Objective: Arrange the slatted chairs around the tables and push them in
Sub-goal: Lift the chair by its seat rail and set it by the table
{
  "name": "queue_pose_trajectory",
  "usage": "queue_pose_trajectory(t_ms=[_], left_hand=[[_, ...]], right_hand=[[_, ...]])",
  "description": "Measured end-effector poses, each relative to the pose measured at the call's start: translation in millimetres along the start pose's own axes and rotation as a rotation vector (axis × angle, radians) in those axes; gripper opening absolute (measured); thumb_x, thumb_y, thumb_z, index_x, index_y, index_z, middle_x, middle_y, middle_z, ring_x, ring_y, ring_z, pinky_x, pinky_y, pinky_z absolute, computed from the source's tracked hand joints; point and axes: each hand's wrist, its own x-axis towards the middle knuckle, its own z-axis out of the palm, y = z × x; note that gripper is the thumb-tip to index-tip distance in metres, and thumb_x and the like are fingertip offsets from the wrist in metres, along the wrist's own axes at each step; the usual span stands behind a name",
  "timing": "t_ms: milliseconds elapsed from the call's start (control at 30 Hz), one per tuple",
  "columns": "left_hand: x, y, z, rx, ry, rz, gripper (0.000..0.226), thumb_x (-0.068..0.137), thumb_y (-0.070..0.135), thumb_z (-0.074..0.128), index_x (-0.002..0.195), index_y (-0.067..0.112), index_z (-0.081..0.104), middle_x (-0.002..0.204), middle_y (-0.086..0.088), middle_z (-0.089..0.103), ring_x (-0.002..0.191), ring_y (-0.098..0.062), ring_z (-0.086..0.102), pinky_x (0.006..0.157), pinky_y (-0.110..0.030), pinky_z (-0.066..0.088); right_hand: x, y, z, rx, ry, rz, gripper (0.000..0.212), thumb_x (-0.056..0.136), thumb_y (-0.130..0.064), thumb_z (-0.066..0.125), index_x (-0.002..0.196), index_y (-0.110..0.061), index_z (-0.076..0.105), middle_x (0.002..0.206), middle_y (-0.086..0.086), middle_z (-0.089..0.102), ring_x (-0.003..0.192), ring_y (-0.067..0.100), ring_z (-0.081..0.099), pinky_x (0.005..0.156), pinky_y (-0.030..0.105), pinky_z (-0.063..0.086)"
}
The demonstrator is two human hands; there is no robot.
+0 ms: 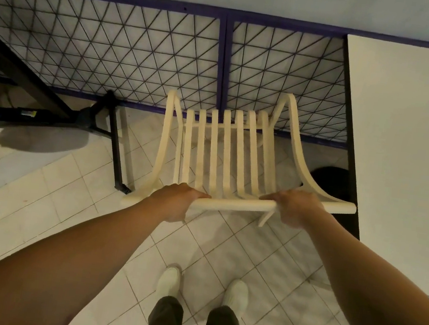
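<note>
So the slatted chair [227, 147] is sitting dead ahead at 12 o'clock, its back toward the person, and both hands are wrapped over the top rail [235, 206]: left hand [178, 201] toward the 9 o'clock end, right hand [294, 208] toward the 3 o'clock end, fingers curled over the front. Honestly that's the spot I'd grab too. It looks like cream moulded plastic, so my guess is light and fairly stiff, maybe a bit of flex in the thin slats, so I wouldn't pull on those. A wide two-handed hold should keep it from twisting. The floor [51, 209] is pale tile laid on the diagonal, so the legs would probably slide fine but might chatter on the grout lines. A white table [412, 161] runs along 2 to 3 o'clock, very near the chair's right arm. There's a purple-framed wire-mesh panel [114, 48] across 12, and a black stand [96, 117] off at 10.
</note>
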Motion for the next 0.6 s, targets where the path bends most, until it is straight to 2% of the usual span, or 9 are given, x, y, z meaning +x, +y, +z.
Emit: queue_pose_trajectory(t_ms=[133,333,467,600], left_hand=[[-2,-31,-8,0.044,-0.001,0.011,0.087,0.091,-0.007,0.055,0.149,0.053,0.032,0.105,0.002,0.054,0.079,-0.017,0.053,0.067,-0.029,0.044],[0,-78,-24,0.128,-0.036,0.021,0.088,0.09,-0.008,0.053,0.146,0.057,0.035,0.107,0.004,0.055,0.071,-0.011,0.051,0.059,-0.025,0.039],[1,-98,-38,0.177,-0.059,0.034,0.089,0.088,-0.008,0.052,0.144,0.06,0.037,0.107,0.004,0.058,0.08,-0.016,0.059,0.06,-0.028,0.045],[2,-112,-49,0.224,-0.066,0.047,0.091,0.087,-0.006,0.061,0.144,0.06,0.036,0.114,0.001,0.06,0.092,-0.021,0.063,0.071,-0.033,0.052]], right_hand=[[1,-29,5,0.067,0.014,0.006,0.062,0.091,-0.015,0.059,0.141,-0.048,0.043,0.115,-0.008,0.062,0.104,0.023,0.061,0.095,0.052,0.049],[10,-71,19,0.203,0.062,0.05,0.058,0.091,-0.014,0.06,0.139,-0.045,0.048,0.113,-0.008,0.063,0.102,0.02,0.062,0.087,0.04,0.046],[15,-94,19,0.204,0.075,0.089,0.055,0.091,-0.016,0.058,0.138,-0.043,0.048,0.111,-0.007,0.062,0.101,0.02,0.062,0.078,0.038,0.042],[22,-114,20,0.237,0.063,0.105,0.057,0.09,-0.014,0.056,0.139,-0.043,0.046,0.112,-0.005,0.062,0.101,0.022,0.062,0.086,0.042,0.05]])
